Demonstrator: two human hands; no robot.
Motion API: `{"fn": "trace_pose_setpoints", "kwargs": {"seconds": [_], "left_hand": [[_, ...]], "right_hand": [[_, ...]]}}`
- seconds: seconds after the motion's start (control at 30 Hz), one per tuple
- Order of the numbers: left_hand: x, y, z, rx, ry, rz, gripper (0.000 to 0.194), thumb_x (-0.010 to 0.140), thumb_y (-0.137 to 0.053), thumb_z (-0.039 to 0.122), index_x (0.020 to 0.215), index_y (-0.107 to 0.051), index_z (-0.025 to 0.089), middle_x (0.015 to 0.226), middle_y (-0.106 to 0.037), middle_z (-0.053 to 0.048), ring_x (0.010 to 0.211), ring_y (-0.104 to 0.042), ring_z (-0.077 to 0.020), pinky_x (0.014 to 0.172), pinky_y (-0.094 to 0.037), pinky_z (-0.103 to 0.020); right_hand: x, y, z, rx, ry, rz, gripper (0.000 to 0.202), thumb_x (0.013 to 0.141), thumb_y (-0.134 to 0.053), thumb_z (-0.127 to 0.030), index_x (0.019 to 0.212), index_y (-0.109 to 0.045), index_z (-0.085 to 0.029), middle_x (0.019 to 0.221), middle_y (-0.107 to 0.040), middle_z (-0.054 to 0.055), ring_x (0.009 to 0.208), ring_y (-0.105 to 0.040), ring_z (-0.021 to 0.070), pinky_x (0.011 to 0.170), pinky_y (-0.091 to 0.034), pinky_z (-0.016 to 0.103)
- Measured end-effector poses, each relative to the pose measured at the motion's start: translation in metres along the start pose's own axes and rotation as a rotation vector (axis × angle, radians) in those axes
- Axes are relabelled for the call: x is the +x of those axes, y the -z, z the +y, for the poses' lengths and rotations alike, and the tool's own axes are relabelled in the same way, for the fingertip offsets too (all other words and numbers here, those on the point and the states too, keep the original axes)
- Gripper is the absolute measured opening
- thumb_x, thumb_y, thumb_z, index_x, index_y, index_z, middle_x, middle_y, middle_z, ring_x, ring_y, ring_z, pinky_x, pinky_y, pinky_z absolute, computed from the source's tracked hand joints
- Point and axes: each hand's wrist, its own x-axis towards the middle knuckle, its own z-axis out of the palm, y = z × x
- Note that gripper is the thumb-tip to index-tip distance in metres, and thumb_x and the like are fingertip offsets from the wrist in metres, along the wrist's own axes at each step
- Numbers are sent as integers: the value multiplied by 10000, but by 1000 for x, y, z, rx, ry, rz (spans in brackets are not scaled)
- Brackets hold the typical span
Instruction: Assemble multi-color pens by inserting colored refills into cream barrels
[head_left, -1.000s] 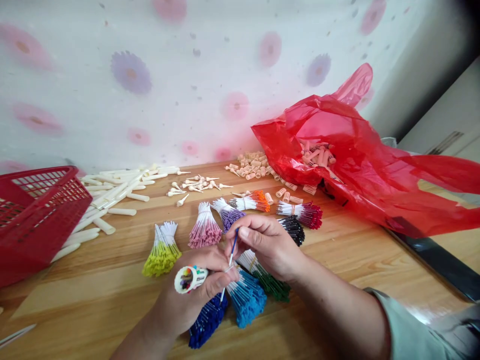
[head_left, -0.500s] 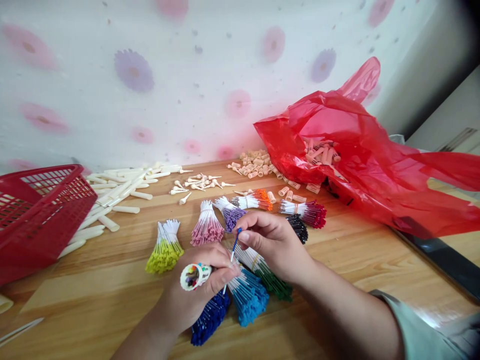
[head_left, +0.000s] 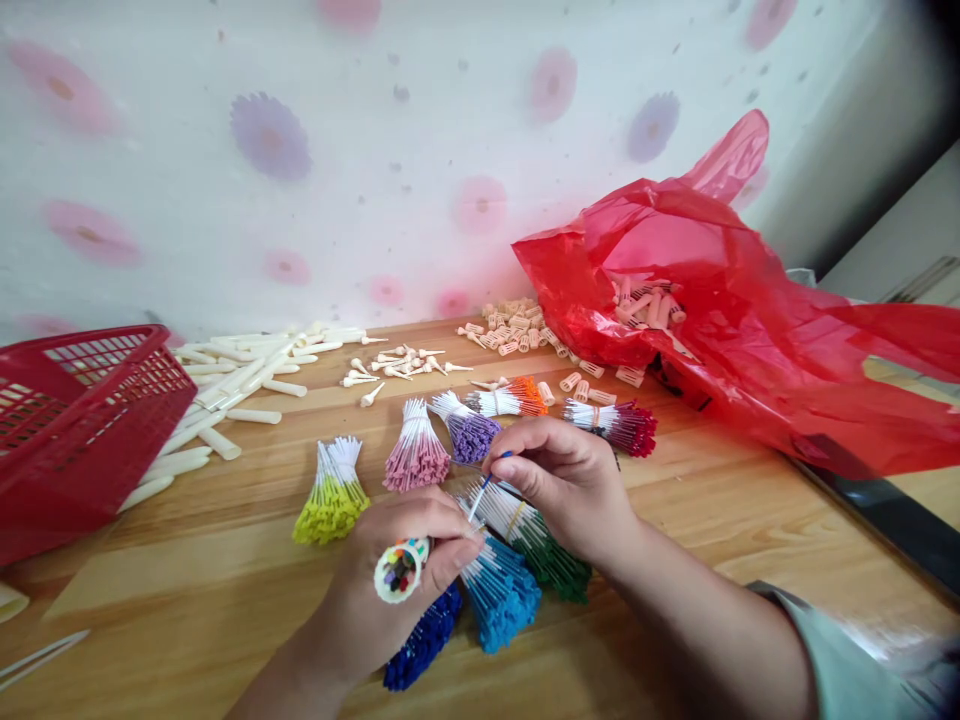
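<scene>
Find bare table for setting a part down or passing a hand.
Bare wood: left front, between basket, yellow bundle and left forearm; right, between crimson bundle, right forearm and black slab. Narrower: between yellow bundle and pale tubes. Crowded: bundles around left hand and right hand; bag at back right.

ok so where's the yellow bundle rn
In the head view, the yellow bundle is on the table, just left of the left hand and the pink bundle.
</scene>
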Motion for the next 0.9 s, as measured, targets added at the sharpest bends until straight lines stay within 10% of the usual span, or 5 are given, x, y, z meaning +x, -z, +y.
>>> {"fn": "trace_pose_setpoints", "kwargs": {"seconds": [0.3,0.5,0.9], "left_hand": [[-9,-3,-10,-344,143,8,129,850,-622,247,764,-715,223,672,-659,26,642,-571,-101,622,-443,-205],[-9,-6,-17,-348,232,62,173,850,-616,290,742,-717,201,666,-629,3,611,-534,-111,574,-422,-217],[-3,4,-6,-31,-25,-41,142,851,-588,184,721,-644,179,677,-643,3,667,-610,-116,649,-467,-222]], "right_hand": [[1,-2,3,-33,-41,4,71,800,-674,-231,777,-627,-183,705,-646,9,628,-591,117,584,-485,254],[2,-1,0,-298,283,-38,68,798,-648,-130,763,-624,-182,734,-653,29,695,-613,136,647,-496,280],[3,0,5,403,-323,-105,80,773,-693,-237,824,-691,-175,752,-683,15,663,-628,106,622,-537,242]]}}
